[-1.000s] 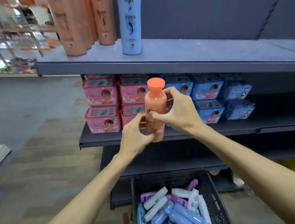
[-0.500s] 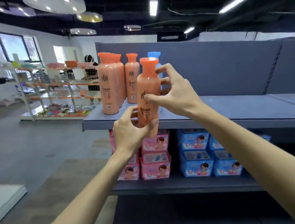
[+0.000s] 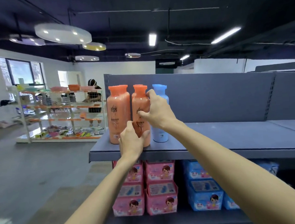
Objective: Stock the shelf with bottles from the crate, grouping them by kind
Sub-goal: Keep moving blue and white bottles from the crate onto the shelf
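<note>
both hands (image 3: 131, 143) (image 3: 157, 111) gripped an orange bottle (image 3: 140, 110) near the shelf's (image 3: 212, 151) front edge; a hasty release might topple its neighbours (image 3: 118, 113).

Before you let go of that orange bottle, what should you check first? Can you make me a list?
1. Orange bottle upright: ok.
2. Its base flat on the top shelf: cannot tell, the left hand hides it.
3. Among its own kind: ok, the other orange bottles stand just left of it and behind it.
4. Clear of the blue bottle: cannot tell, the right hand covers the gap.
5. Far enough back from the shelf edge: not ok, it stands close to the front.
6. Both hands steadying it: ok.
</note>
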{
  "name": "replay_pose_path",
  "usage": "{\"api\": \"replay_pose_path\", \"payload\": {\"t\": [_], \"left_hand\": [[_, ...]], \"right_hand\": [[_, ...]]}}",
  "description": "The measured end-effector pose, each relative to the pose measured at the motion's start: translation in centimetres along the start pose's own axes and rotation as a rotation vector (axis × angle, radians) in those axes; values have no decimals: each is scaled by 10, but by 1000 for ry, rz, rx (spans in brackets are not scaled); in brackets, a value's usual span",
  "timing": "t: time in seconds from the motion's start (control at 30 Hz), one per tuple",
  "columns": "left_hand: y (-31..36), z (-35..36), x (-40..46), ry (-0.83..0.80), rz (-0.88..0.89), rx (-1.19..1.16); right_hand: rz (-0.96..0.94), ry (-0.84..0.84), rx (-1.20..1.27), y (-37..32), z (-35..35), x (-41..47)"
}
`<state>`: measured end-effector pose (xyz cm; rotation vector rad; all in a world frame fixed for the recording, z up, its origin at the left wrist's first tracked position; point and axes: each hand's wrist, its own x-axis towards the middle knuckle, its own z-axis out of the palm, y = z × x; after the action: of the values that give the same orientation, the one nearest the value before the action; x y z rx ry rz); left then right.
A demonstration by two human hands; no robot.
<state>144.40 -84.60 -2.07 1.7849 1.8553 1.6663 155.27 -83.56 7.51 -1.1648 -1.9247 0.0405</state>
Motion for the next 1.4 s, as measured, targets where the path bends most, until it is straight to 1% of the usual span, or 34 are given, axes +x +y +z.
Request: {"api": "replay_pose_path", "payload": {"t": [0.2,0.33,0.57,0.9,1.23,1.33,1.4], "left_hand": [[-7,18,22,-54,-22,69],[-9,27,35,-60,-22,132],[-9,41,54,-56,-77,208],[-21,53,73,-66,-52,205],[-26,62,79,-57,-48,232],[-26,61,76,-81,-42,285],[-22,55,69,-136,-52,282]], "right_hand": [[66,-62,-118,4,19,29],[82,-76,-133,4,30,38],[119,-79,-153,0,44,51],[161,-86,-210,2,57,69],[150,-82,-252,7,68,76],[154,-88,-262,5,69,72],[155,-100,-280,1,67,66]]}}
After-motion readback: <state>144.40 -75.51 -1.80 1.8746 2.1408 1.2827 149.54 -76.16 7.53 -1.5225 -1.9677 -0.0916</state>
